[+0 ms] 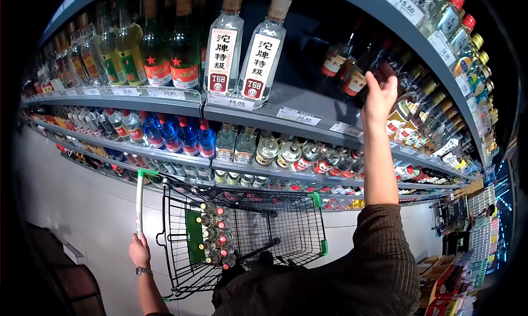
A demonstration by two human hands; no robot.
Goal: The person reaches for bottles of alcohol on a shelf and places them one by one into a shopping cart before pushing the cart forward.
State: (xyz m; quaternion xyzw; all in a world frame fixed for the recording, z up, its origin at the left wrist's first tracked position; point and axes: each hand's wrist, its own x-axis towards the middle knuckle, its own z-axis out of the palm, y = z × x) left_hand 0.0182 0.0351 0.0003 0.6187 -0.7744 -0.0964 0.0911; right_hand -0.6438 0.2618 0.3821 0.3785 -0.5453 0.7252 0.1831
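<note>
My left hand [139,252], a watch on its wrist, is wrapped round the pale handle bar [139,206] of a black wire shopping cart [297,228] with green corners. My right hand [380,99] is raised to the upper shelf, thumb and fingers apart. Just left of it stands a dark bottle with a cream and red label [355,82], and a similar bottle [333,62] stands beside that one. Whether my fingertips touch a bottle is hard to tell in the shadow. Inside the cart, several clear bottles [224,236] stand in rows against a green panel [194,236].
Two clear, white-labelled bottles [223,57] stand at the shelf front above a price tag [236,102]. Green bottles [185,57] line the left. Blue bottles [187,135] fill part of the lower shelf. Stacked boxes [440,283] sit at the right, on the floor.
</note>
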